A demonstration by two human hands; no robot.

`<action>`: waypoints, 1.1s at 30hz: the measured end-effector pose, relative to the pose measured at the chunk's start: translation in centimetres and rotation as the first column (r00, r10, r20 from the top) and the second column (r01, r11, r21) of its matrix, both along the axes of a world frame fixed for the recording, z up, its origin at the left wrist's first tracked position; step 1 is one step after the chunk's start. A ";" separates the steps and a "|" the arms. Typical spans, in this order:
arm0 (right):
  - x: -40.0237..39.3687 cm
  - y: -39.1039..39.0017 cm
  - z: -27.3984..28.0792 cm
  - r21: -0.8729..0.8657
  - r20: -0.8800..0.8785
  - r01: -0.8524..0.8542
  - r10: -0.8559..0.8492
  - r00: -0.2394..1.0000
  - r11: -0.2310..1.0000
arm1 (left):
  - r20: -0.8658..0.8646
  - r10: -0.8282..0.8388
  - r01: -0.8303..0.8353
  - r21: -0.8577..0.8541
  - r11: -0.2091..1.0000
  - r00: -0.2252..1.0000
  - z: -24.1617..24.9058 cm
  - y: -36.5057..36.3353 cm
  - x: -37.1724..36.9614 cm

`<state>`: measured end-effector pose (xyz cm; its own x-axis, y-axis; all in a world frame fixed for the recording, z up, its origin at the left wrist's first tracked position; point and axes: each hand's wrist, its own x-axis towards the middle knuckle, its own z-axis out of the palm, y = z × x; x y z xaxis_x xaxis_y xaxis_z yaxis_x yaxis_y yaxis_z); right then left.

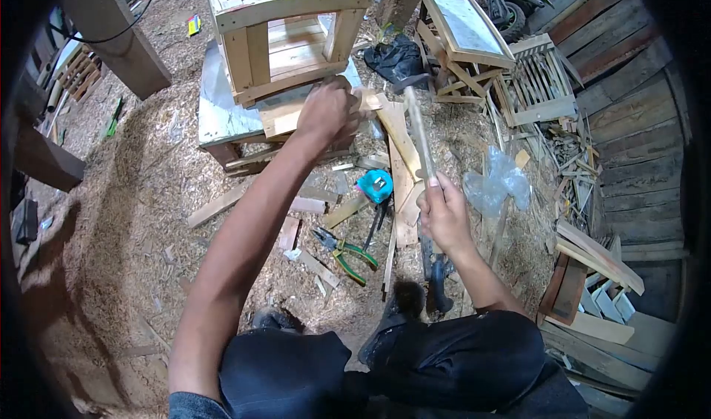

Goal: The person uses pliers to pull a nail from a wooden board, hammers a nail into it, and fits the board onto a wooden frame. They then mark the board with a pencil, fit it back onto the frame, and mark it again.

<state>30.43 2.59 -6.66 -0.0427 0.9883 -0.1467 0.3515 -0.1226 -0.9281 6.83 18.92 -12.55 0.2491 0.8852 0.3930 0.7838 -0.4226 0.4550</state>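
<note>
While the right hand (444, 213) closes around the handle of a hammer (421, 134), whose dark head is raised at the far end, the left hand (326, 113) is at the front lower edge of a slatted wooden frame (258, 56), its fingers curled and turned away from view; I cannot tell whether they grip anything. A pale wood piece (370, 102) lies just beside that hand, toward the hammer. The wooden frame stands on a low tabletop (215, 119) with a whitish surface, straight ahead of the person. Long boards (401, 141) slope down from near the tabletop to the floor (167, 197), which is covered in shavings and offcuts. Between the two forearms lie a teal tape measure (376, 185) and, nearer the knees, pliers (346, 256) with green and yellow handles, parted. A clear plastic bag (492, 185) rests to the right of the right hand. Farther off, a black bag (392, 61) sits beside the tabletop, near a framed panel (465, 19) and a slatted crate (535, 85).
</note>
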 end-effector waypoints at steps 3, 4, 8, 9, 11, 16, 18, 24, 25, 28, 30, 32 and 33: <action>-1.2 -0.5 0.4 -0.155 -0.181 0.153 -0.180 0.967 0.976 | -0.018 -0.030 0.030 0.010 0.999 0.999 0.3 -0.4 0.0; -0.9 -0.3 0.7 -0.156 -0.184 0.156 -0.184 0.965 0.975 | -0.022 -0.034 0.035 0.010 0.999 0.999 0.5 -0.4 0.0; -0.1 0.0 1.2 -0.320 -0.213 0.060 -0.134 0.968 0.945 | -0.024 -0.063 0.063 0.007 0.998 0.998 0.7 -0.3 -0.3; -0.5 0.0 1.0 -0.248 -0.231 0.105 -0.164 0.959 0.963 | -0.023 -0.065 0.065 0.004 0.998 0.998 0.7 -0.4 -0.3; 0.2 -0.1 -0.3 -0.148 -0.110 0.057 -0.074 0.991 0.987 | -0.019 -0.070 0.070 0.021 0.997 0.997 0.8 -0.6 -0.4; -0.4 -0.5 -0.4 -0.060 -0.151 0.027 -0.036 0.988 0.998 | -0.049 -0.059 0.060 0.018 0.998 0.997 1.0 -0.6 -0.4; -0.4 -0.7 -0.7 0.233 0.152 0.032 -0.069 0.986 0.972 | -0.001 -0.076 0.075 0.061 0.995 0.997 1.0 -0.7 -0.3; -0.8 -1.2 -0.2 0.142 0.130 -0.011 -0.008 0.991 0.990 | -0.017 -0.069 0.070 0.116 0.991 0.997 0.8 -0.6 -0.3; -0.7 -1.2 -0.3 0.166 0.185 -0.023 -0.008 0.983 0.986 | -0.017 -0.068 0.069 0.111 0.991 0.998 0.9 -0.8 -0.4; 0.2 0.0 0.7 0.154 0.186 -0.027 -0.003 0.983 0.988 | -0.015 -0.089 0.090 0.036 0.995 0.996 1.8 -1.0 -0.1; 0.8 2.0 2.4 0.061 0.075 -0.047 0.043 0.996 0.997 | -0.023 -0.065 0.066 0.010 0.998 0.998 2.1 -0.7 -0.2; 0.8 5.1 7.0 0.113 0.019 -0.004 0.001 1.000 0.994 | -0.131 -0.065 0.055 -0.075 0.996 0.989 1.9 0.2 -0.4; 0.4 6.4 9.9 0.122 -0.030 0.017 -0.013 0.999 0.992 | -0.138 -0.110 0.096 -0.102 0.990 0.984 2.2 0.3 -0.4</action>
<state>30.87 9.04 3.23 -0.0305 0.9993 -0.0236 0.3233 -0.0125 -0.9462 6.39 19.21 -10.34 0.3884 0.8832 0.2627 0.7980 -0.4650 0.3834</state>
